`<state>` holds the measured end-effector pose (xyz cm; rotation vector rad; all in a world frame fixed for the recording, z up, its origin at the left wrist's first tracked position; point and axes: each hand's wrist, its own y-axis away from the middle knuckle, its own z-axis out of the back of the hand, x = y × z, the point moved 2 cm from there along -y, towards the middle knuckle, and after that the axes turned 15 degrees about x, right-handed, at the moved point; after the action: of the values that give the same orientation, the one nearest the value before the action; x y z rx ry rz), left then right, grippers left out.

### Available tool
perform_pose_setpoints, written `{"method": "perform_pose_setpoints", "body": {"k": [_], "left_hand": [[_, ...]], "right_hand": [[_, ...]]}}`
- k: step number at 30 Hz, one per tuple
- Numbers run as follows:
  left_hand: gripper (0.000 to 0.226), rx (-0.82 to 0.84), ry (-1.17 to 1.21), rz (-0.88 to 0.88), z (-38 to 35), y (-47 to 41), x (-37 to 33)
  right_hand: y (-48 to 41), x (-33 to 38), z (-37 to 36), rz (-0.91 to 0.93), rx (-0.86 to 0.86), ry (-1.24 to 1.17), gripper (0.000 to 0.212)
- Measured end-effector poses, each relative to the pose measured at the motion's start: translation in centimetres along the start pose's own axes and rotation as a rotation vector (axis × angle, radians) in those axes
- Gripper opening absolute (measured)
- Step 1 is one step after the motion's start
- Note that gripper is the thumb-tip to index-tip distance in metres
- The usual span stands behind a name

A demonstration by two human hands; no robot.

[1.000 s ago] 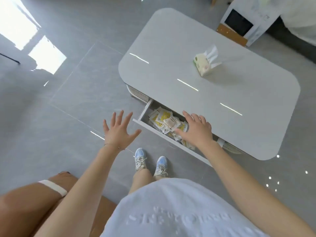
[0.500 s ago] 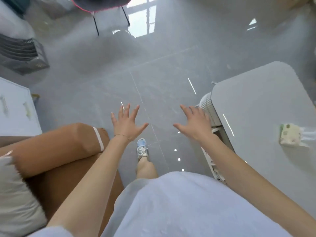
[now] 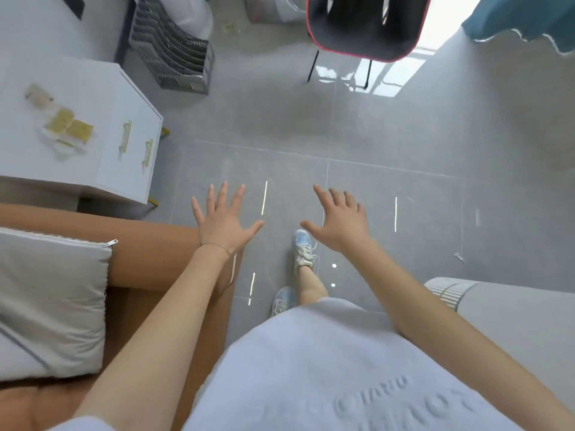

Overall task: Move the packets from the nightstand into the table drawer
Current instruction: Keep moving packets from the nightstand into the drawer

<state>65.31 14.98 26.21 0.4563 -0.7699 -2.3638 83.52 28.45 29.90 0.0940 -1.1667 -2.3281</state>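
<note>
Your view has swung from the table (image 3: 513, 321) to the white nightstand (image 3: 102, 88), where the packets (image 3: 63, 129) lie clustered on top, back from its front edge, well apart from your left hand (image 3: 225, 223) and right hand (image 3: 340, 223), both spread-fingered and empty above the floor.

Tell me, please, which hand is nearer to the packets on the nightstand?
Left. The left hand hovers over the floor, right of the nightstand bearing the packets; the right hand is farther right, toward the table.
</note>
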Motion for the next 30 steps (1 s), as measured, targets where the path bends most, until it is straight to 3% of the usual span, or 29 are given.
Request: {"method": "perform_pose_setpoints", "body": {"k": [16,23,30], "left_hand": [[0.081,-0.074,0.358,0.472,10.3,-12.7,12.8],[0.083,-0.121,0.525,0.632,12.2,-15.7,21.3],[0.081,-0.076,0.612,0.739,14.2,-19.0,31.2]], "right_hand": [[-20.6,20.2,17.1,0.423,0.038,0.542,0.073],[-26.5,32.5,19.1,0.620,0.031,0.696,0.076],[-32.2,44.6,19.5,0.641,0.083,0.851,0.078]]}}
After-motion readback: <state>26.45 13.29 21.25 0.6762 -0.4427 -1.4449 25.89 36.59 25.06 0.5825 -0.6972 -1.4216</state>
